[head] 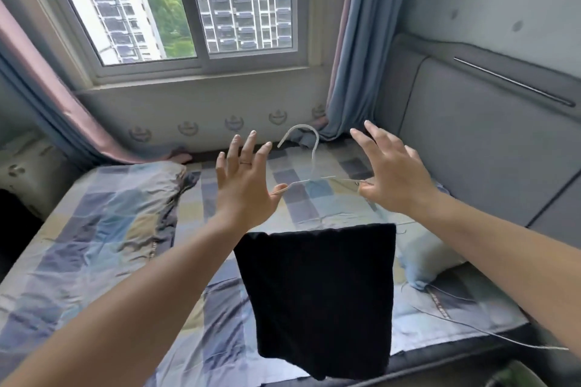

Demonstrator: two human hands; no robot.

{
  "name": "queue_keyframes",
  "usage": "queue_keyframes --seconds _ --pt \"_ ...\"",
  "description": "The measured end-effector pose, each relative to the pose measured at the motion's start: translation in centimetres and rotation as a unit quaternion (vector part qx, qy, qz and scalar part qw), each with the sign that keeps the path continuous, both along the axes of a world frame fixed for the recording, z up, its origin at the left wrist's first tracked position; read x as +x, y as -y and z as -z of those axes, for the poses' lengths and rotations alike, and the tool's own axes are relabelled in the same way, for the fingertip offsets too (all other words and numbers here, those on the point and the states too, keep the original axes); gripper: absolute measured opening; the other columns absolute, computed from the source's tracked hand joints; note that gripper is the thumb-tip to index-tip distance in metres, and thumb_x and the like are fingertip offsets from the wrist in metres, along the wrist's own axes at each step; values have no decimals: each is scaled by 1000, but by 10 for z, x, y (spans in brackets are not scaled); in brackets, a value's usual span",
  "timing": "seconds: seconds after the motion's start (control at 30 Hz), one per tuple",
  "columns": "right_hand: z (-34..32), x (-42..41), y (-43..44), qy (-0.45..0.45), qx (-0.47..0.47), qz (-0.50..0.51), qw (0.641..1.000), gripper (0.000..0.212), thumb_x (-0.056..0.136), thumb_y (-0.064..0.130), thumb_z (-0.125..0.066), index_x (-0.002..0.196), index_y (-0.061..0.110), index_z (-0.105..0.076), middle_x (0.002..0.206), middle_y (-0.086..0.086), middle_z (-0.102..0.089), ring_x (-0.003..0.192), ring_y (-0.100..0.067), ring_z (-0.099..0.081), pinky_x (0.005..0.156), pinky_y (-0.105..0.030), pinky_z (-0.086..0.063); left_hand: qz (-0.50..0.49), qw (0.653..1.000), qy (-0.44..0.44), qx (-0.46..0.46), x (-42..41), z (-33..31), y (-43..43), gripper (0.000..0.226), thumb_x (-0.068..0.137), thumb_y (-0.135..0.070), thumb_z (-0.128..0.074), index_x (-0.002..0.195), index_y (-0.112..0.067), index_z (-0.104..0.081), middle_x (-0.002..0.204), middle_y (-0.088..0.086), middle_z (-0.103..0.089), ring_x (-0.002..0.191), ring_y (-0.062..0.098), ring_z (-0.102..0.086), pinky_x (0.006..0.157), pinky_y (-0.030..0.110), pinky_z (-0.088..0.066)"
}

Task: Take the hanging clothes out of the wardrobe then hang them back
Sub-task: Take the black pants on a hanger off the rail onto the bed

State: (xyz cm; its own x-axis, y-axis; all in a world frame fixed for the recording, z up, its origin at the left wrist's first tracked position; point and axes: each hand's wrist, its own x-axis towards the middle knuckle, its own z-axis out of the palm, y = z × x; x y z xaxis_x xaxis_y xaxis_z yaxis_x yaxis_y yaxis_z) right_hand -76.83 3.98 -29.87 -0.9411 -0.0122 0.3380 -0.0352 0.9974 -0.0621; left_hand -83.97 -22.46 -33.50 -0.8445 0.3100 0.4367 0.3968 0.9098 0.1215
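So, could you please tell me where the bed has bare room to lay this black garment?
The checked sheet is bare at the near left, below the checked pillow and left of the black garment. The right is crowded: a blue pillow and a cable.

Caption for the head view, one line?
Left hand and right hand, fingers spread, carry a white wire hanger with a black garment draped on it above a checked bed sheet.

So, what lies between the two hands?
In the head view, the hanger, hook and neck, stands between the left hand and the right hand; its black cloth hangs lower.
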Motion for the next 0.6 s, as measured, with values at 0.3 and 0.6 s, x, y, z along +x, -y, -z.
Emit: queue_keyframes --seconds 0.3,0.6 --pt "76 -83 -143 142 -9 28 989 71 81 37 -64 145 27 -35 142 4 -47 122 -24 -50 91 -41 -45 24 987 159 -7 -80 82 -146 73 91 -60 -56 151 -28 -29 162 -2 -23 151 23 -11 121 44 -14" --pt "202 -150 -216 292 -41 67 953 11 89 30 -53 89 19 -53 91 -6 -65 80 -32 -60 68 -36 -48 -32 902 431 -19 -140 201 -231 44 95 -61 -49 86 -20 -60 83 0 -65 84 27 -63 72 36 -50"
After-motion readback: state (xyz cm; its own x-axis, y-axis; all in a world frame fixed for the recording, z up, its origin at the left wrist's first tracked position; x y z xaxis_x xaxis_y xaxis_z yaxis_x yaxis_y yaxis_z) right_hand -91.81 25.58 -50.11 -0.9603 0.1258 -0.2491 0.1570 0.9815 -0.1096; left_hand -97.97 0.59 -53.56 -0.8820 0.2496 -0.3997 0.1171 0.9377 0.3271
